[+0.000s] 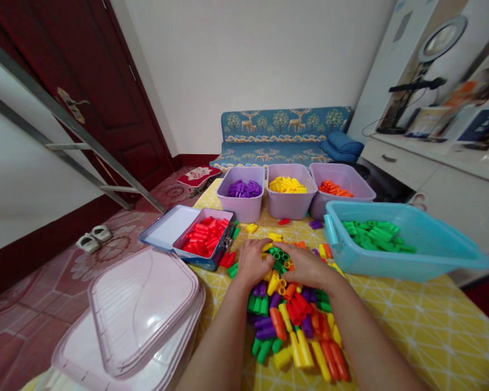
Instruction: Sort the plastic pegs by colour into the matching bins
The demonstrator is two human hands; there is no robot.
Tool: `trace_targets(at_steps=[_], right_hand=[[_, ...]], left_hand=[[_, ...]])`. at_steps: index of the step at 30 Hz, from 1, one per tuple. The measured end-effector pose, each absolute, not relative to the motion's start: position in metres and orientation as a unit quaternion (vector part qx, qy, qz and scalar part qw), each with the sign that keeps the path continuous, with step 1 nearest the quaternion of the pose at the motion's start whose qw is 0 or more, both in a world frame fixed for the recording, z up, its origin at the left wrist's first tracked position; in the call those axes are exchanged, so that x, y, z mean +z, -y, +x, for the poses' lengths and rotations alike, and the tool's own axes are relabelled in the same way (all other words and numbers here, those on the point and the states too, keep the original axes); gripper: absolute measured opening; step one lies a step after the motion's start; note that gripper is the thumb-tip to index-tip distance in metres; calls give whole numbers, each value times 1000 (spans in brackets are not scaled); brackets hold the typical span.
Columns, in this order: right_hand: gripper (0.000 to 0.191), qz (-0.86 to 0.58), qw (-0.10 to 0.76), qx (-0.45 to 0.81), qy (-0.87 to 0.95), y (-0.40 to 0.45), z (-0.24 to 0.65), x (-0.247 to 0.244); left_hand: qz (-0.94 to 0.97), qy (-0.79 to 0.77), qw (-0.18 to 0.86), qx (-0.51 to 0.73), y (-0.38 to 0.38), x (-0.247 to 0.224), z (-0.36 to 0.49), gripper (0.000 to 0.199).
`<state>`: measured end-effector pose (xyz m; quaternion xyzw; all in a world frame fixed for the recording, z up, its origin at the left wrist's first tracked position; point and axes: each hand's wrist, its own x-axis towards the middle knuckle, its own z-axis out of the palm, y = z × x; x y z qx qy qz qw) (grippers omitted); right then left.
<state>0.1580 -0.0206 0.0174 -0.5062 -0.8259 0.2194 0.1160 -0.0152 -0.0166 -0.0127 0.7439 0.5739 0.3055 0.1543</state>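
Note:
A mixed pile of plastic pen caps [295,309] in red, orange, yellow, green and purple lies on the table in front of me. At its far side my left hand [255,262] curls in from the left, thumb bent. My right hand [307,265] reaches in from the right, its fingers stretching over the caps toward the left fingertips. Between the two hands sits a cluster of green caps [277,253], hollow ends facing me, with yellow caps [274,282] just below. Some fingertips are hidden among the caps.
Behind the pile stand lilac bins of purple caps [244,189], yellow caps [287,185] and orange caps [334,188]. A blue tub [436,233] with green caps is right; a case [215,258] with red caps is left. Stacked lids [144,309] lie front left.

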Motion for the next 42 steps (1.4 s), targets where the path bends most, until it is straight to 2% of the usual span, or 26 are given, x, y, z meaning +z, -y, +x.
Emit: trace_targets(at_steps=[3, 7, 10, 13, 19, 21, 25, 29, 35, 39, 42], right_hand=[[80, -520, 172, 211, 809, 20, 148, 10], [64, -541, 282, 225, 760, 17, 135, 2], [52, -498, 395, 281, 719, 12, 133, -1], [46, -461, 456, 337, 682, 8, 134, -5], [33, -446, 483, 412, 631, 8, 135, -7], [32, -448, 491, 432, 610, 7, 134, -7], [31, -459, 517, 406, 598, 7, 136, -7], [27, -466, 512, 355, 628, 7, 138, -5], [22, -497, 447, 313, 674, 7, 139, -3], [28, -499, 490, 328, 635, 8, 146, 9], [32, -488, 557, 341, 579, 10, 157, 28]], left_hand=[[740, -553, 187, 335, 14, -16, -17, 52], [706, -515, 252, 416, 10, -22, -18, 58], [666, -474, 293, 497, 8, -24, -17, 45], [633, -451, 305, 551, 7, -22, -17, 33], [606, -447, 344, 561, 10, -18, -19, 28], [603, -447, 358, 555, 13, -16, -20, 32], [619, -447, 370, 530, 17, -12, -19, 37], [665, -453, 328, 495, 16, -16, -16, 50], [732, -473, 223, 437, 14, -19, -16, 42], [750, -474, 202, 415, 15, -16, -16, 44], [746, -481, 205, 412, 14, -17, -16, 44]])
